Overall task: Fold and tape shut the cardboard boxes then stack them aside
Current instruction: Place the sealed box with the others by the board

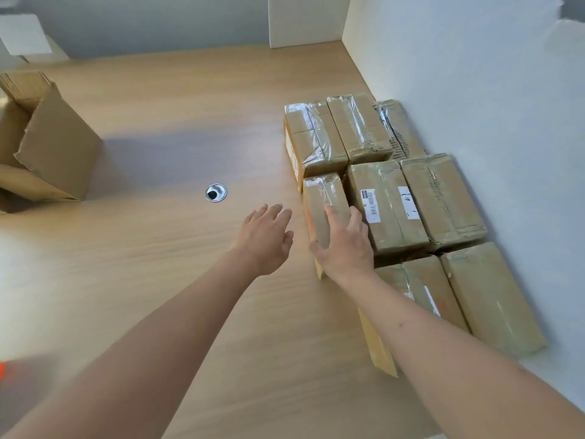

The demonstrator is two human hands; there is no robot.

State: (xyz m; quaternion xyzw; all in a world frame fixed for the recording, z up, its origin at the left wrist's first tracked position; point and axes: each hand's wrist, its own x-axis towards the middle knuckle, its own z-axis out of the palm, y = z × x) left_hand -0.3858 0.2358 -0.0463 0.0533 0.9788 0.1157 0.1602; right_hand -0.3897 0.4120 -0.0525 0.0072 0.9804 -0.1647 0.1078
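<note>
the wooden table (pixel 158 280) carries a block of taped boxes (pixel 411 198) packed side by side against the white wall (pixel 474 90), probably so the finished ones sit out of the working area; an untaped open carton (pixel 47 147) stands well apart at the far left, likely next in line. the right hand (pixel 343 245) lies flat, fingers straight, on the narrow taped box (pixel 324 198) at the block's near edge, seemingly pushing it snug. the left hand (pixel 267 234) hovers just beside, loose and holding nothing, near a metal grommet (pixel 216 192).
</note>
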